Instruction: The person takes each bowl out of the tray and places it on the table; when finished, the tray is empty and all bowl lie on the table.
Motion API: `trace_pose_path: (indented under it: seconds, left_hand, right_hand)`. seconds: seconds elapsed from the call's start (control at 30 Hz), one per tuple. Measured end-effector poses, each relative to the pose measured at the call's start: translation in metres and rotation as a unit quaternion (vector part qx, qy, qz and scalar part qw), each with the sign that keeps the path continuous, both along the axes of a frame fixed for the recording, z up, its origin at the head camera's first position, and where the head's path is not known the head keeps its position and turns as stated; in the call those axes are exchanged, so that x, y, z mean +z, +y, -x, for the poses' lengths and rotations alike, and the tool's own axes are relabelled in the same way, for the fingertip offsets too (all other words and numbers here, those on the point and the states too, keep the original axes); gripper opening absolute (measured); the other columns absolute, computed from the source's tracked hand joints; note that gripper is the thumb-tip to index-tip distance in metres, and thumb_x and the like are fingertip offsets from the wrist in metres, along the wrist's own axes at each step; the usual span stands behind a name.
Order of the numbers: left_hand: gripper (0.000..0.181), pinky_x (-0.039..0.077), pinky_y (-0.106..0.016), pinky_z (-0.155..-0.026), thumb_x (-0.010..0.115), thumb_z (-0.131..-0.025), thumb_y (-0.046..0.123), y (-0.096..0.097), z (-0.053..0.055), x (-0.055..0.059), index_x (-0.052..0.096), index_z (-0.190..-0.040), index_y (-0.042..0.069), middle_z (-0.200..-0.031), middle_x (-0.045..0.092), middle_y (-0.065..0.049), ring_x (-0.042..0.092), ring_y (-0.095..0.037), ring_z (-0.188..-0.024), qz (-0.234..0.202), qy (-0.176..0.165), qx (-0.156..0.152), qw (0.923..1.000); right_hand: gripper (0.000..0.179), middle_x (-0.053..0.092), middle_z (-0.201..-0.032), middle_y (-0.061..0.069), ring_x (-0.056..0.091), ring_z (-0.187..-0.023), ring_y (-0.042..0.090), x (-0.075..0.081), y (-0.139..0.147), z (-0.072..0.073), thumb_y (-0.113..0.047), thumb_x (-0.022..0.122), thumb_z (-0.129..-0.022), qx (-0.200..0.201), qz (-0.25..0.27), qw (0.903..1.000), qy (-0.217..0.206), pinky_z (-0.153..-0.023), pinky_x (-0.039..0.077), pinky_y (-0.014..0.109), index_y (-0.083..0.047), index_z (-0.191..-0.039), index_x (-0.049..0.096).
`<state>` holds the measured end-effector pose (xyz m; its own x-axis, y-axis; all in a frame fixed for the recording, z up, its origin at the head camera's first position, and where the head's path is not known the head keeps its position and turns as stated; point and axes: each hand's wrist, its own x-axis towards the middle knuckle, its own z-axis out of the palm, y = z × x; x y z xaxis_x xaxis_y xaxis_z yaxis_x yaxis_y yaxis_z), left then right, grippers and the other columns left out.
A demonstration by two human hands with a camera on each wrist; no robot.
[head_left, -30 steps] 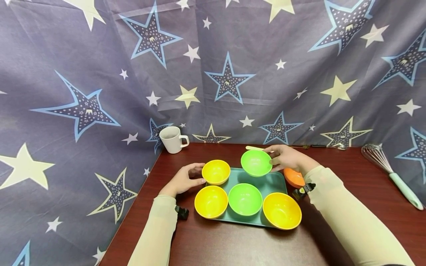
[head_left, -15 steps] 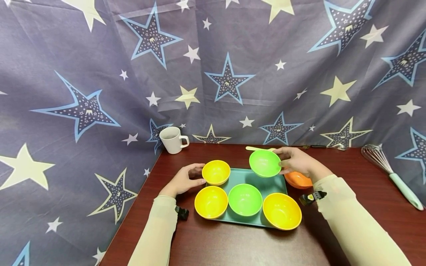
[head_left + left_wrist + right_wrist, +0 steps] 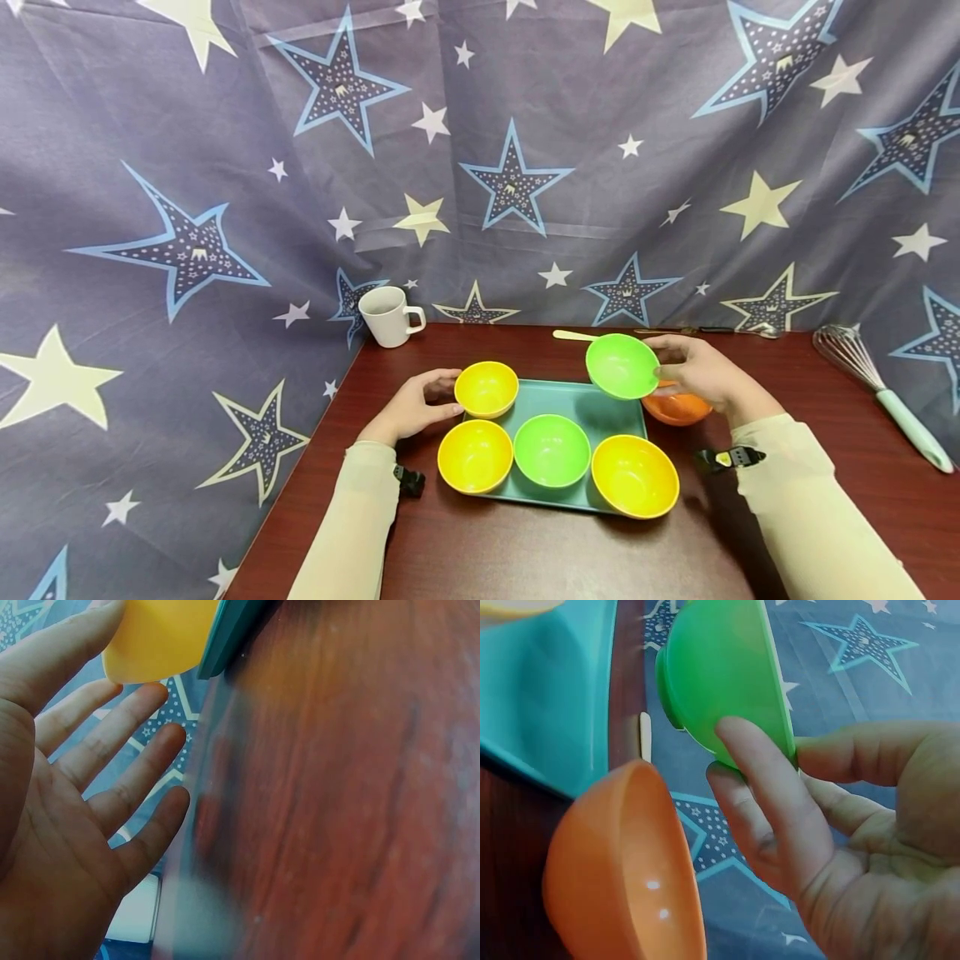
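Note:
In the head view my right hand (image 3: 697,372) holds a green bowl (image 3: 622,367) in the air above the tray's back right corner. The right wrist view shows its rim pinched between thumb and fingers, the bowl (image 3: 720,675) upright. My left hand (image 3: 420,404) is at the tray's left side, fingers spread and nearly straight beside a small yellow bowl (image 3: 486,389). In the left wrist view the thumb and fingertips are at that bowl's side; whether they press on it I cannot tell. A teal tray (image 3: 540,396) bears it, another yellow bowl (image 3: 476,457), a green bowl (image 3: 552,451) and a larger yellow bowl (image 3: 635,477).
An orange bowl (image 3: 677,407) stands right of the tray, partly under my right hand. A pale handle (image 3: 573,336) lies behind the held bowl. A white mug (image 3: 387,317) is at the back left, a whisk (image 3: 885,396) at the far right. A starry cloth (image 3: 510,275) hangs behind the table.
My right hand has carried the green bowl rightward, from above the tray's back middle to its back right corner. More of the orange bowl now shows. The left hand has stayed put.

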<state>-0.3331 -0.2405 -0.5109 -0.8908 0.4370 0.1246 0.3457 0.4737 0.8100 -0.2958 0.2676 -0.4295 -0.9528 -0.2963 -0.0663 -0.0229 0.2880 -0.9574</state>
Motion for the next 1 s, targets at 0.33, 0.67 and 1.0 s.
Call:
trace_pose_path:
  seconds: [0.33,0.67,1.0]
  left_hand:
    - [0.063,0.049,-0.051,-0.107,0.086,-0.09,0.031,0.0,0.0,0.001,0.06,-0.146,0.02,-0.129,0.069,0.0,0.064,-0.025,-0.121,0.006,-0.002,0.008,0.9999]
    - [0.063,0.049,-0.051,-0.106,0.086,-0.09,0.031,-0.001,0.001,0.0,0.06,-0.146,0.02,-0.129,0.069,0.0,0.065,-0.024,-0.121,0.005,0.005,0.005,1.0]
    - [0.062,0.049,-0.051,-0.105,0.086,-0.09,0.031,-0.002,0.002,-0.002,0.061,-0.145,0.02,-0.129,0.07,0.0,0.065,-0.024,-0.12,0.002,0.007,0.003,1.0]
  right_hand:
    - [0.056,0.051,-0.129,0.037,0.072,-0.094,0.021,0.0,0.029,-0.018,0.002,0.06,-0.103,-0.021,0.02,0.9995,0.015,-0.082,0.061,0.049,0.012,-0.154,0.037]
    - [0.052,0.058,-0.118,0.017,0.071,-0.095,0.016,-0.01,0.062,-0.035,0.008,0.057,-0.102,-0.055,0.048,0.9966,0.039,-0.08,0.061,0.044,0.012,-0.151,0.04]
    - [0.045,0.066,-0.112,0.003,0.074,-0.091,0.017,-0.022,0.086,-0.051,0.013,0.057,-0.1,-0.064,0.14,0.9856,0.07,-0.074,0.062,0.04,-0.006,-0.14,0.057]
